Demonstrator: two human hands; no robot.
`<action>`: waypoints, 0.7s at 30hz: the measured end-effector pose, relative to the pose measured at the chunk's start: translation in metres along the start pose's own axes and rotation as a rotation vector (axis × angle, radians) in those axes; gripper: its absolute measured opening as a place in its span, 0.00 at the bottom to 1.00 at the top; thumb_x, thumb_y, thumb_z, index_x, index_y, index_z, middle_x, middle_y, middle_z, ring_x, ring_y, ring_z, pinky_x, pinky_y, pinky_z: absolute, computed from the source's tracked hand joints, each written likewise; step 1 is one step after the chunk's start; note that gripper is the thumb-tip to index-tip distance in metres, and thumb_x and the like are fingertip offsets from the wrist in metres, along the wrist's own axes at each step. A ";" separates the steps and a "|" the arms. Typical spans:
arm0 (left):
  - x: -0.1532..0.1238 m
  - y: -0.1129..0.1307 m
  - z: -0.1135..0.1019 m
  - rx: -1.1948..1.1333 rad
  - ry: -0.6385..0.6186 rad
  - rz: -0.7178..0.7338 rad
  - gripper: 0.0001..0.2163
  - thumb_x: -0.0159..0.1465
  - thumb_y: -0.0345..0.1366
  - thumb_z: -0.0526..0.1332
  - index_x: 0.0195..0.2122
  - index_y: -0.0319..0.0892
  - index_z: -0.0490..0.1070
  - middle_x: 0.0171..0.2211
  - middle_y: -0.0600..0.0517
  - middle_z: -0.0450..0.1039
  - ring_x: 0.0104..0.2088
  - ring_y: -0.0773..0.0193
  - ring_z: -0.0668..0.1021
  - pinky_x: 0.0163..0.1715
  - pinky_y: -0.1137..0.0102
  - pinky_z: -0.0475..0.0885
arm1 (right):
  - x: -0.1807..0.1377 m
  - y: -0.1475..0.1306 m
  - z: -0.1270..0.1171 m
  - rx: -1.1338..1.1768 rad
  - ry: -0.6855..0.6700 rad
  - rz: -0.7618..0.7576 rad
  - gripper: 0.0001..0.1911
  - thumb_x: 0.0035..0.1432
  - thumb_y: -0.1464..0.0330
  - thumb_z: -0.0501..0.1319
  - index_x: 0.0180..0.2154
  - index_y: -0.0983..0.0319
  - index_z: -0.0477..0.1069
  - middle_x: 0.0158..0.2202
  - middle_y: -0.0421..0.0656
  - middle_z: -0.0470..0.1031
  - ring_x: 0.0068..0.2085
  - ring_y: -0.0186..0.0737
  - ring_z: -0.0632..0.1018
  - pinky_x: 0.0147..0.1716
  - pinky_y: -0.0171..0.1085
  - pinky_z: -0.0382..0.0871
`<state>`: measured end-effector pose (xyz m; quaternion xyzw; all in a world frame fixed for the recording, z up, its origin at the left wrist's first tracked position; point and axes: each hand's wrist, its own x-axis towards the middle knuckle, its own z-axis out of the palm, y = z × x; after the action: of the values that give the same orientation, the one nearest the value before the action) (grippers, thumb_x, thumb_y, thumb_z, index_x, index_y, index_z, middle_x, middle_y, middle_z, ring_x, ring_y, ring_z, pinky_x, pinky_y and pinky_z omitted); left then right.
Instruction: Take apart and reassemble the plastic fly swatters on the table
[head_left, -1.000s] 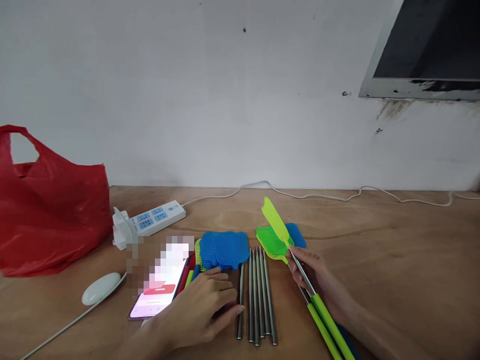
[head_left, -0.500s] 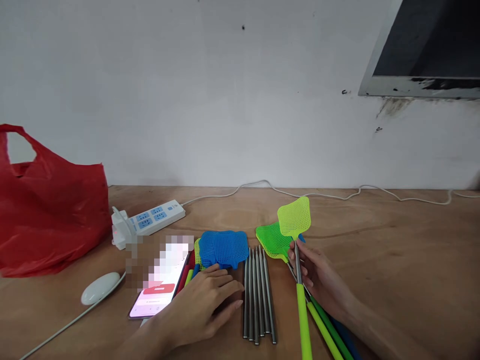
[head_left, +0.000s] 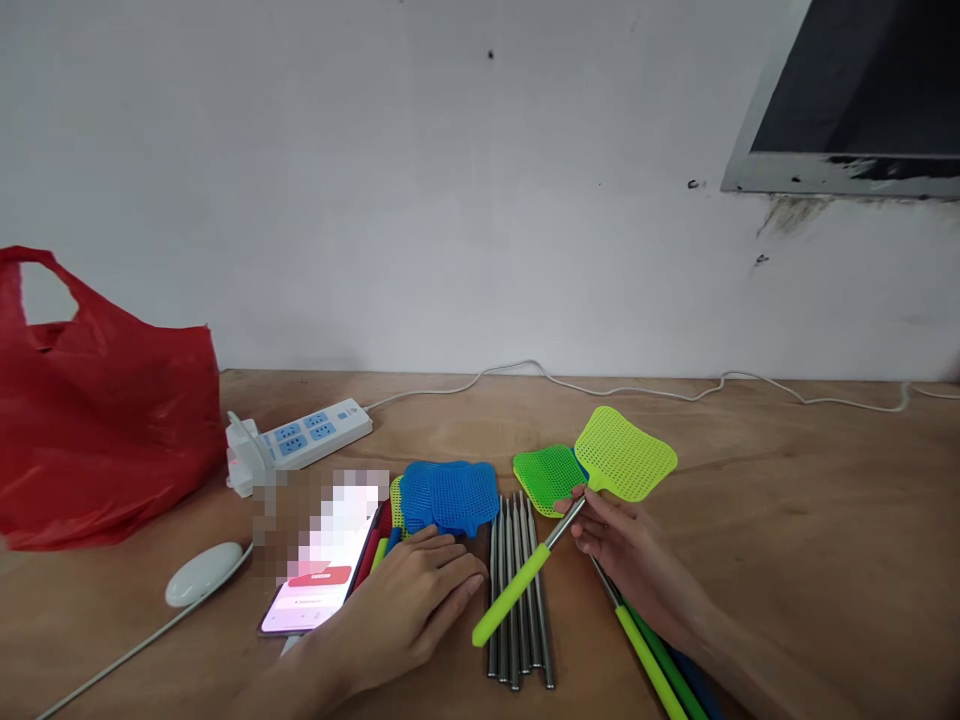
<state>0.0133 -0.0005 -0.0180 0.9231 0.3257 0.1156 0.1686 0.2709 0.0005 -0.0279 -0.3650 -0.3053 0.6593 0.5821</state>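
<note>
Altogether two hands (head_left: 626, 540), one swatter (head_left: 628, 455) aloft.

Dim, even light; phone screen (head_left: 334, 548) glaring, partly pixelated.

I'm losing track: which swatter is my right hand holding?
The yellow-green swatter whose handle slants over the metal rods; the other swatters lie on the table.

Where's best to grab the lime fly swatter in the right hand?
Best by its lime handle, probably from the left: it is thicker than the metal shaft, slants that way and is uncovered, while the right hand pinches near the mesh head.
</note>
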 end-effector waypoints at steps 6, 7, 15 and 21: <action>-0.002 0.004 0.002 -0.262 0.056 -0.111 0.15 0.75 0.42 0.46 0.42 0.45 0.69 0.38 0.51 0.73 0.39 0.60 0.73 0.41 0.66 0.65 | -0.010 0.002 0.010 0.003 -0.025 -0.009 0.13 0.47 0.59 0.75 0.33 0.58 0.80 0.37 0.42 0.82 0.35 0.36 0.77 0.37 0.34 0.70; -0.002 0.004 0.003 -0.282 0.046 -0.139 0.15 0.74 0.45 0.47 0.40 0.44 0.69 0.36 0.52 0.72 0.37 0.60 0.73 0.40 0.67 0.65 | -0.012 0.002 0.012 -0.003 -0.027 -0.009 0.14 0.46 0.59 0.75 0.33 0.58 0.80 0.36 0.42 0.82 0.36 0.37 0.77 0.37 0.35 0.70; -0.001 0.006 0.006 -0.353 0.014 -0.220 0.14 0.73 0.47 0.50 0.38 0.44 0.67 0.32 0.54 0.68 0.33 0.63 0.69 0.34 0.69 0.62 | -0.015 0.014 0.012 -0.165 0.028 -0.074 0.17 0.43 0.55 0.75 0.31 0.58 0.80 0.29 0.40 0.76 0.33 0.40 0.74 0.33 0.37 0.69; 0.003 0.011 0.006 -0.424 0.009 -0.237 0.18 0.73 0.51 0.47 0.39 0.44 0.68 0.34 0.53 0.70 0.33 0.63 0.69 0.33 0.69 0.64 | -0.010 0.021 0.007 -0.248 0.026 -0.103 0.17 0.46 0.54 0.74 0.34 0.58 0.81 0.29 0.40 0.76 0.32 0.41 0.74 0.33 0.39 0.70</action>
<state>0.0235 -0.0081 -0.0185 0.8218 0.4010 0.1650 0.3697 0.2540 -0.0118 -0.0403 -0.4265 -0.3953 0.5811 0.5694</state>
